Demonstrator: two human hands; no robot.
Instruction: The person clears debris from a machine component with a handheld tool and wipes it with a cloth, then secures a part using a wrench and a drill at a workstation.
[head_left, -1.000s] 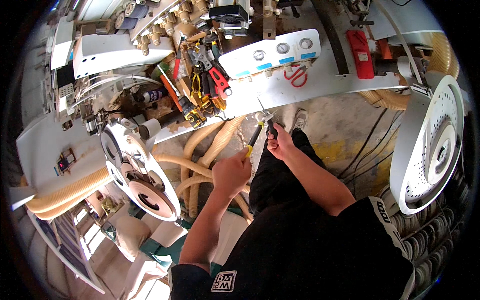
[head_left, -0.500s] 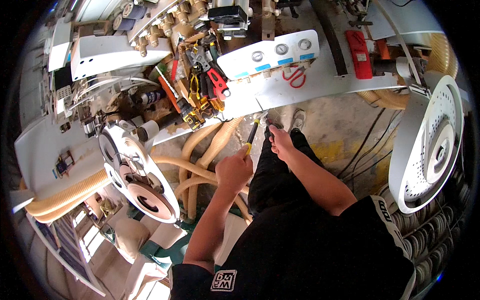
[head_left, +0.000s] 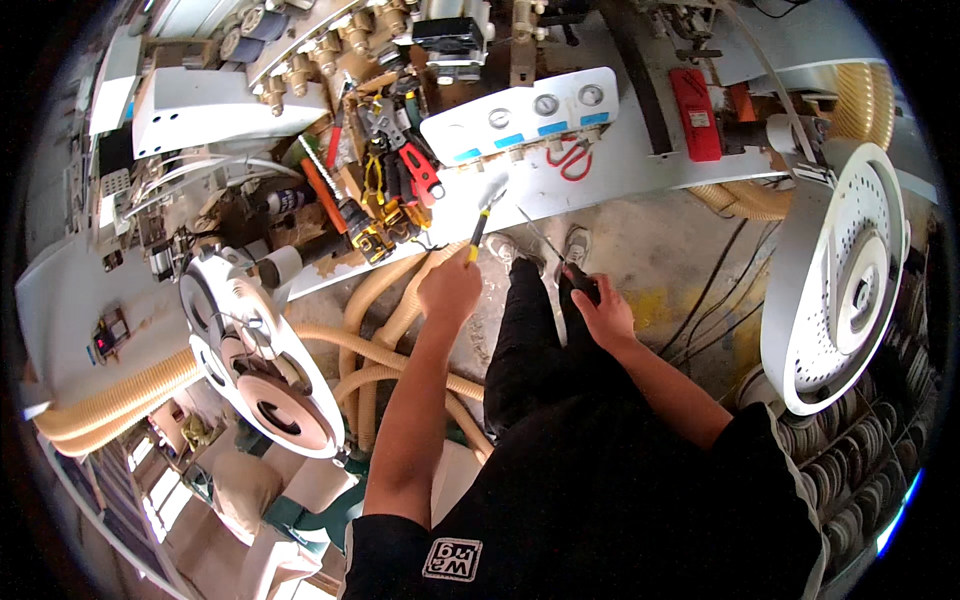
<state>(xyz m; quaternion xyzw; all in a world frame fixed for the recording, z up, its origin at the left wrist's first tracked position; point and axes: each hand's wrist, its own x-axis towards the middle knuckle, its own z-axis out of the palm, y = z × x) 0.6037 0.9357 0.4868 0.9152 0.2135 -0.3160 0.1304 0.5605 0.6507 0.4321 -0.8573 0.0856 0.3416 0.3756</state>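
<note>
We are closing our left hand (head_left: 450,290) around the yellow-and-black handle of a pair of pliers (head_left: 483,217), whose metal nose is pointing up toward the underside of the white gauge panel (head_left: 520,125). Our right hand (head_left: 600,315) is gripping the dark handle of a screwdriver (head_left: 550,250), with its thin shaft slanting up and to the left, its tip ending just beside the pliers' nose without clearly touching it. Both tools are hanging in the air over the floor, between us and the long pale machine body (head_left: 640,170).

Below the hands we are seeing our dark trousers and two shoes (head_left: 540,245) on the dusty concrete. To the left of the left hand, beige ribbed hoses (head_left: 390,300) are curving across the floor. Above them, a cluttered tray of hand tools (head_left: 385,180) with red, yellow and black grips is sitting on the machine. Farther left a round reel (head_left: 260,370) is standing, and far right a large white perforated disc (head_left: 840,280) is leaning, well apart from the hands. A red box (head_left: 692,112) is sitting on the machine top.
</note>
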